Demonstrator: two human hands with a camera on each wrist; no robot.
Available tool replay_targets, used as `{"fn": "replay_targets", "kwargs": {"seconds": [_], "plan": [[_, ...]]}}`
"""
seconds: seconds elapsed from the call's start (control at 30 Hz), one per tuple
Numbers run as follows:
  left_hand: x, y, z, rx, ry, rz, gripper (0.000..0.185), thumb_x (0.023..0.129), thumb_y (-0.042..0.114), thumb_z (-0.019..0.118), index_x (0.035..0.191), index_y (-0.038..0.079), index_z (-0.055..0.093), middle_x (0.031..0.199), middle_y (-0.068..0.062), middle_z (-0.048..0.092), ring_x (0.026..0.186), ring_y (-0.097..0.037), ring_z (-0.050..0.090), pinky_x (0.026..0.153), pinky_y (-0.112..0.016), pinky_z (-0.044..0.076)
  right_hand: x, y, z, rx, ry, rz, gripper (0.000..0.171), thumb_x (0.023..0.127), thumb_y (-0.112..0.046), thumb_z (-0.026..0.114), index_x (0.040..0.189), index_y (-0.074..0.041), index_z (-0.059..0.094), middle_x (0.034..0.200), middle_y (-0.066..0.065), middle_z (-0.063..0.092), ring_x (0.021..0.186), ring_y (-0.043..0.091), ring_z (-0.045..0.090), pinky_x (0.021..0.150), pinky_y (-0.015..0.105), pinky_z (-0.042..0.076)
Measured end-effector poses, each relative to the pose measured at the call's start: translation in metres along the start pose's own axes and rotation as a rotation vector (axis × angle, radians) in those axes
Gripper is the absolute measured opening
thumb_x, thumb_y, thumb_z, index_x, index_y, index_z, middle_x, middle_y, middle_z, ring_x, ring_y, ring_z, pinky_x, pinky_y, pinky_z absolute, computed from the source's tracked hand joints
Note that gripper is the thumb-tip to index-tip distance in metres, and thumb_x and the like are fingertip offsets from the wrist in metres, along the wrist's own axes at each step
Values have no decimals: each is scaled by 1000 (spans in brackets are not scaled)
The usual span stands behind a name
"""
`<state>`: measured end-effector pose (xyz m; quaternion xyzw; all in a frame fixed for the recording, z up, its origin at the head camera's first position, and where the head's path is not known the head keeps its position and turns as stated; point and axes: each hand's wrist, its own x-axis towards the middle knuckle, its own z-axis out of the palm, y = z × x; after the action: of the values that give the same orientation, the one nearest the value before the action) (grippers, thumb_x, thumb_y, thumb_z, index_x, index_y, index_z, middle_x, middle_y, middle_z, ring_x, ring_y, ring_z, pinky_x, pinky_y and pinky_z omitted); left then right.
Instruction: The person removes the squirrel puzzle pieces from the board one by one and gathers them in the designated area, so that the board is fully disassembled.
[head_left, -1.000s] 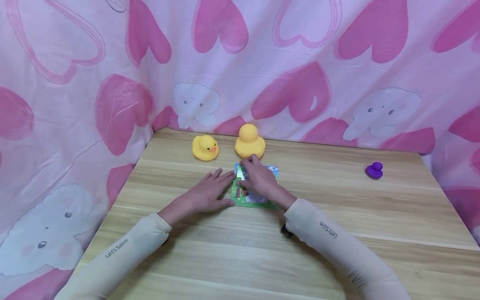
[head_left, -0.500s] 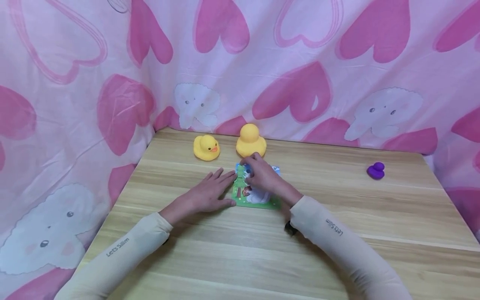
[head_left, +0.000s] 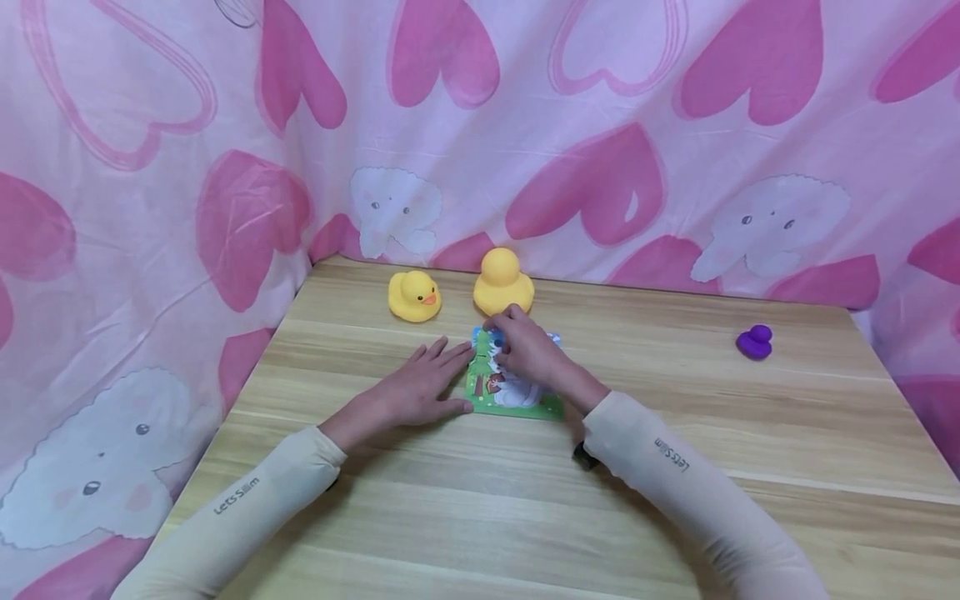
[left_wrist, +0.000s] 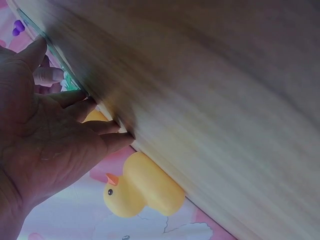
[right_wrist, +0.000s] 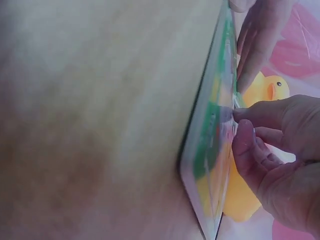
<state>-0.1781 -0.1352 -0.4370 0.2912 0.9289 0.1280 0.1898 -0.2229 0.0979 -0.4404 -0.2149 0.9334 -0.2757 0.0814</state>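
A jigsaw-like picture board lies flat on the wooden table, with a green tree, a white figure and a green border. My left hand rests at its left edge, fingers spread and straight, fingertips and thumb touching the edge. Over the upper part of the board, my right hand has its fingers curled, with thumb and index finger close together at a green puzzle piece on the surface. That hand covers much of the board's upper right. In the left wrist view, the left hand reaches along the board's edge.
Behind the board sits a large yellow duck, facing away. A smaller yellow duck is to its left, and a small purple duck sits far right. A pink heart-print curtain hangs behind the table.
The right hand has shifted slightly up and right over the board, uncovering more of the tree. A shiny patch there looks flatter and greener now. The left hand stays at the edge.
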Motion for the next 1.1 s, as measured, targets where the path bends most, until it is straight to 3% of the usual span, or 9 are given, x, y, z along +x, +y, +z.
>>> {"fn": "replay_targets", "kwargs": {"seconds": [0.33,0.63,0.8,1.1], "plan": [[-1,0,0,-1,4,5,90,103,62,57,172,20,16,180,0,15,167,-38,6,134,-62,10,-7,-3,-1,-121,58,-28,53,92,-8,78,143,-14,64,127,4,54,92,18,61,77,30,57],[-1,0,1,1,1,1,90,103,63,56,172,20,16,180,1,14,167,-37,5,135,-61,9,-32,3,-27,-128,105,-2,56,91,-15,82,143,-20,63,138,1,55,98,19,63,83,39,61],[-2,0,1,-5,-2,-3,90,103,62,57,172,21,16,180,1,14,168,-37,4,135,-61,8,-48,19,-42,-115,122,25,54,91,-16,81,142,-21,63,137,2,56,98,22,65,81,40,61],[-2,2,0,-3,6,0,90,103,61,58,171,19,17,180,0,16,167,-38,5,135,-62,9,-73,69,-67,-82,167,73,51,93,-9,76,142,-14,64,135,10,58,121,31,60,100,53,58]]}}
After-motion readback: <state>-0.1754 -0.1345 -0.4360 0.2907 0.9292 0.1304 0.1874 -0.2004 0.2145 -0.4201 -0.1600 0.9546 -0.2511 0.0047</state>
